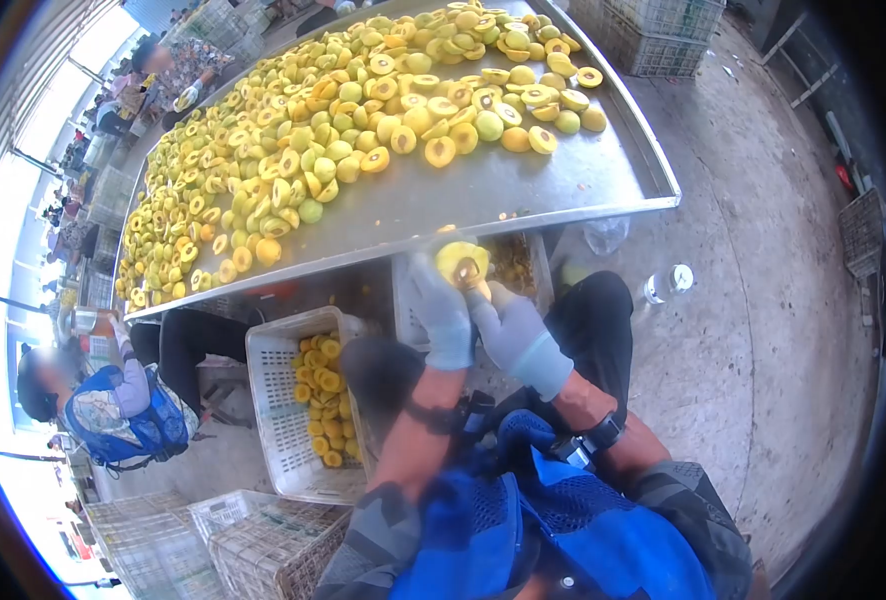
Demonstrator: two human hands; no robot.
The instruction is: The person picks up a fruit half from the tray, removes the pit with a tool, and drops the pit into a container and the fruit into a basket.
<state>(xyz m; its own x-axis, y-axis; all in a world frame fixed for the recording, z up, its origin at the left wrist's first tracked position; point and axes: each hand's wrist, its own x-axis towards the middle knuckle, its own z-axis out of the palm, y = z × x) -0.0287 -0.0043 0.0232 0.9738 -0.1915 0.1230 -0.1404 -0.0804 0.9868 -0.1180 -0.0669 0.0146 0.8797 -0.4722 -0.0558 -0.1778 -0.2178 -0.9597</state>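
My left hand (441, 312), in a pale glove, is closed around a yellow stone-fruit half (455, 258), its cut face and brown centre towards me. Against its lower right side is my right hand (516, 335), also gloved, with fingers curled. Something narrow seems to run from the right fist to the fruit's centre, but blur hides what it is. Both hands are just below the near edge of a metal table (403, 222), where many halved yellow-green stone fruits (323, 150) lie heaped. Beneath the hands stands a crate (541, 270) holding brownish bits.
Left of my knees, a white crate (268, 400) holds hollowed yellow fruit halves (325, 395). More crates (273, 550) are stacked at lower left. A white lidded container (669, 284) stands on the floor at right. A co-worker in a blue vest (133, 410) sits at left.
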